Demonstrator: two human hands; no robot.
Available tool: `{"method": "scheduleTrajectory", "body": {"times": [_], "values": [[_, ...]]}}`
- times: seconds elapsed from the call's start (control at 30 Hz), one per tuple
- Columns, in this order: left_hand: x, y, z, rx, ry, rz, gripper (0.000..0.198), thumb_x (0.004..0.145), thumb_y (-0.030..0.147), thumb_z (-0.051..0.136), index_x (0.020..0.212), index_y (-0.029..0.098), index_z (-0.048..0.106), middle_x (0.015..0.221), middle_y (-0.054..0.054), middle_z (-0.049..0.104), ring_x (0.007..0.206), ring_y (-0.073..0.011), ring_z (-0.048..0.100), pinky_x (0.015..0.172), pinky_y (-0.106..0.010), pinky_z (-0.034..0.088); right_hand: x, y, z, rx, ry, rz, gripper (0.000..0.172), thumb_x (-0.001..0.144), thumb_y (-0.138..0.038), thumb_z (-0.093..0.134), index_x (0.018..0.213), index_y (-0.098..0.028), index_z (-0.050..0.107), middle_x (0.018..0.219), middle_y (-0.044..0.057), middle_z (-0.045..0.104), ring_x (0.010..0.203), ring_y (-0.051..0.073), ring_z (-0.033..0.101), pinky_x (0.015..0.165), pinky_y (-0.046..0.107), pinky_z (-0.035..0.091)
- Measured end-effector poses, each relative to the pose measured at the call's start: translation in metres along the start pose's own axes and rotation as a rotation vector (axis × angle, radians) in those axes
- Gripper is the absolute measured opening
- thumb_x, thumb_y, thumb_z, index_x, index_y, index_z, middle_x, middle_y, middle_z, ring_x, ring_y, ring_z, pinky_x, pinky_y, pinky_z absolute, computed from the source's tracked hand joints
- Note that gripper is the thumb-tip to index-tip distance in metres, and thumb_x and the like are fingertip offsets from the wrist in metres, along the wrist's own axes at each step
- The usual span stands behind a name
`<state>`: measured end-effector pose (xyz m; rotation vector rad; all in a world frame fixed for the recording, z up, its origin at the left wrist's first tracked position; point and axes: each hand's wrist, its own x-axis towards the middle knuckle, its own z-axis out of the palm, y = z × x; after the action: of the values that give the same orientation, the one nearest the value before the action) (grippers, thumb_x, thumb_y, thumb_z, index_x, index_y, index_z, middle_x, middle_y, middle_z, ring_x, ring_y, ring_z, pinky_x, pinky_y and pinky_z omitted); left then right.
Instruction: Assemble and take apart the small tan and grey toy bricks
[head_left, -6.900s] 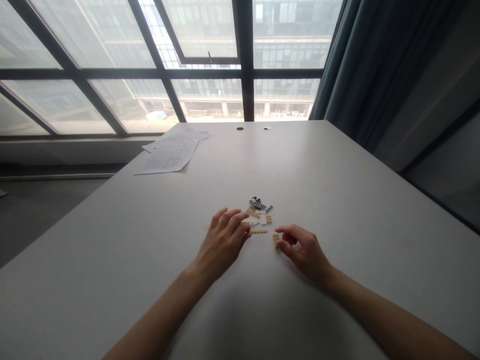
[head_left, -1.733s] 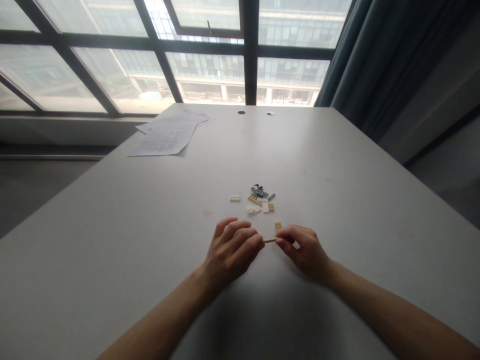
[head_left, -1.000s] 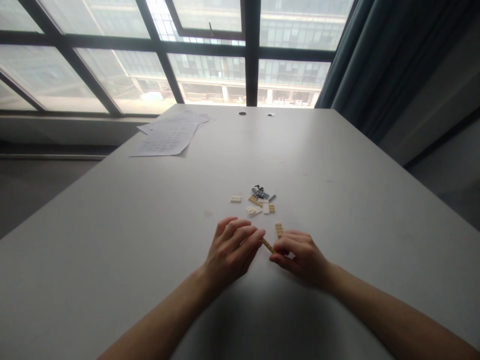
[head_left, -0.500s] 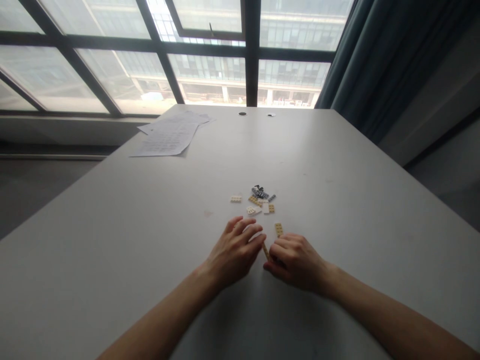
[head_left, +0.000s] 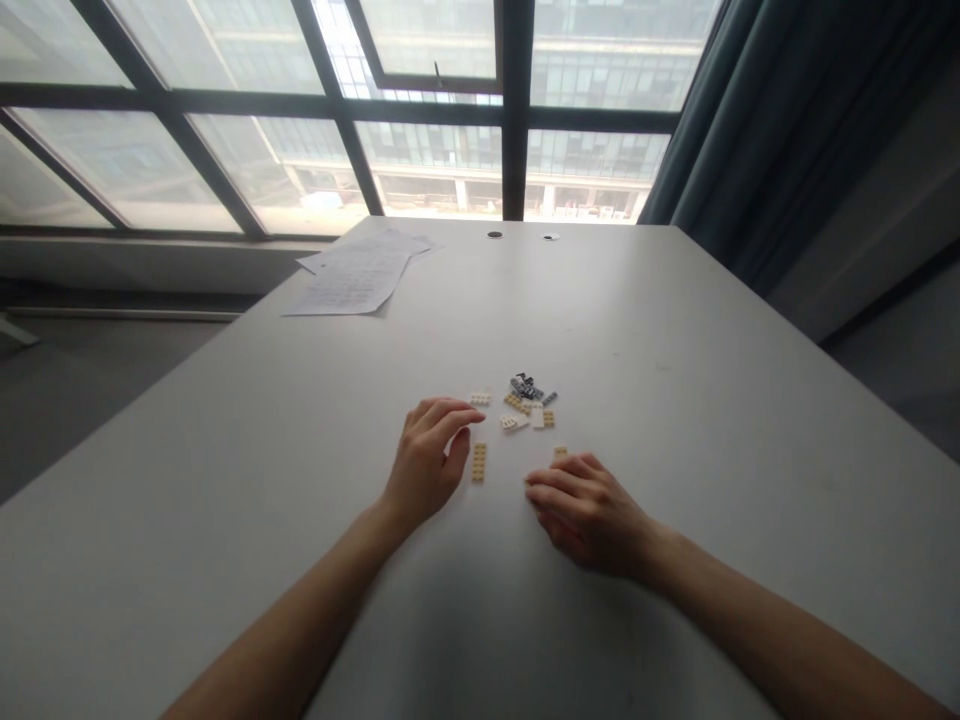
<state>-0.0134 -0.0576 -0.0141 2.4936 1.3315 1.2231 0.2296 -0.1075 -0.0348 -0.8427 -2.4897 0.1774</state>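
My left hand [head_left: 431, 455] hovers at the left of the pieces, thumb and fingers apart and nothing between them. Just right of its thumb a tan studded toy brick plate [head_left: 478, 463] lies flat on the table. Beyond the fingertips is a white studded plate [head_left: 481, 399]. My right hand [head_left: 589, 510] rests low on the table with its fingers curled together over a tan piece [head_left: 528, 482], of which only a bit shows at the fingertips. Another tan plate [head_left: 560, 453] peeks out behind its knuckles, mostly covered.
Past the hands lies a small pile of grey pieces [head_left: 526, 388], with white pieces [head_left: 513, 423] and tan ones [head_left: 548, 419] around it. Printed paper sheets [head_left: 352, 278] lie at the back left of the white table [head_left: 712, 400]. Windows and a dark curtain [head_left: 720, 130] stand beyond.
My left hand has moved left, away from my right hand, and a tan plate now shows beside it. The right hand has turned over the tan piece, which is now mostly hidden. The view has shifted slightly.
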Motion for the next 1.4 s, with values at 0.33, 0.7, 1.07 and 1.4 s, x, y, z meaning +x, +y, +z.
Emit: {"method": "scheduleTrajectory", "body": {"times": [0.33, 0.7, 1.07, 1.4], "values": [[-0.024, -0.012, -0.009, 0.017, -0.342, 0.025, 0.036, 0.082, 0.024, 0.061, 0.117, 0.02, 0.056, 0.117, -0.008, 0.063, 0.113, -0.0239, 0.054, 0.097, -0.041, 0.042, 0.003, -0.002, 0.003, -0.035, -0.011, 0.002, 0.012, 0.089, -0.023, 0.055, 0.099, -0.019, 0.06, 0.112, 0.008, 0.066, 0.101, 0.023, 0.055, 0.092, 0.04, 0.038], [-0.032, -0.017, -0.003, 0.045, -0.313, 0.064, 0.036, 0.081, 0.026, 0.061, 0.117, 0.02, 0.058, 0.113, -0.009, 0.067, 0.113, -0.025, 0.057, 0.096, -0.041, 0.044, 0.034, -0.004, 0.005, -0.084, -0.098, 0.081, 0.005, 0.087, -0.023, 0.06, 0.091, -0.02, 0.062, 0.103, 0.006, 0.069, 0.102, 0.024, 0.054, 0.093, 0.04, 0.035], [-0.033, -0.016, -0.004, 0.009, -0.298, 0.069, 0.035, 0.082, 0.028, 0.063, 0.115, 0.02, 0.057, 0.111, -0.009, 0.067, 0.112, -0.0253, 0.057, 0.098, -0.042, 0.042, 0.057, -0.007, 0.024, 0.031, -0.024, 0.17, 0.031, 0.083, -0.021, 0.066, 0.113, -0.018, 0.058, 0.105, 0.009, 0.069, 0.106, 0.025, 0.055, 0.096, 0.04, 0.034], [-0.034, -0.016, -0.005, 0.009, -0.364, 0.036, 0.042, 0.083, 0.033, 0.063, 0.121, 0.02, 0.054, 0.121, -0.009, 0.063, 0.12, -0.0254, 0.051, 0.102, -0.041, 0.037, 0.046, -0.002, 0.014, 0.036, 0.035, 0.14, 0.032, 0.085, -0.024, 0.065, 0.115, -0.019, 0.056, 0.115, 0.01, 0.066, 0.111, 0.025, 0.054, 0.097, 0.042, 0.034]]}}
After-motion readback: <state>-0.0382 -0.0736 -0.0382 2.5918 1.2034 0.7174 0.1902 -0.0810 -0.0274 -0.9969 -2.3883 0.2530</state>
